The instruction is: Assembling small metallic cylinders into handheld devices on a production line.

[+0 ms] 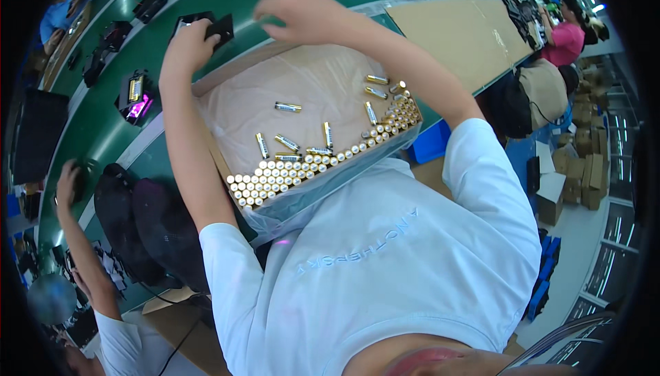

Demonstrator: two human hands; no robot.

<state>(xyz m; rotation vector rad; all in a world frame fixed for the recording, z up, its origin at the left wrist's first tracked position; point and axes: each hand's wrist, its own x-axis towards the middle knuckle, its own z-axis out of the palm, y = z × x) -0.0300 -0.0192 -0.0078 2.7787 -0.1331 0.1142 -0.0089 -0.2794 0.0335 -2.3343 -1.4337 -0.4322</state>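
Note:
My left hand (189, 47) is closed on a flat black piece (223, 29), beside a black device (190, 18) on the green conveyor belt. The hand hides part of the device. My right hand (295, 13) hovers over the far edge of the box, slightly blurred. Its thumb and fingers are apart, and nothing shows between them. Below both arms, an open carton (256, 214) lined with clear plastic stands in front of me. Upright batteries (275, 173) are packed in rows along its near side. Several loose batteries (288, 107) lie on the liner.
More black devices travel the belt, one with a purple glow (139, 106). A cardboard sheet (457, 32) covers the table at right, above a blue bin (431, 144). A co-worker's arm (86, 245) reaches in at left; a person in pink (565, 38) works at far right.

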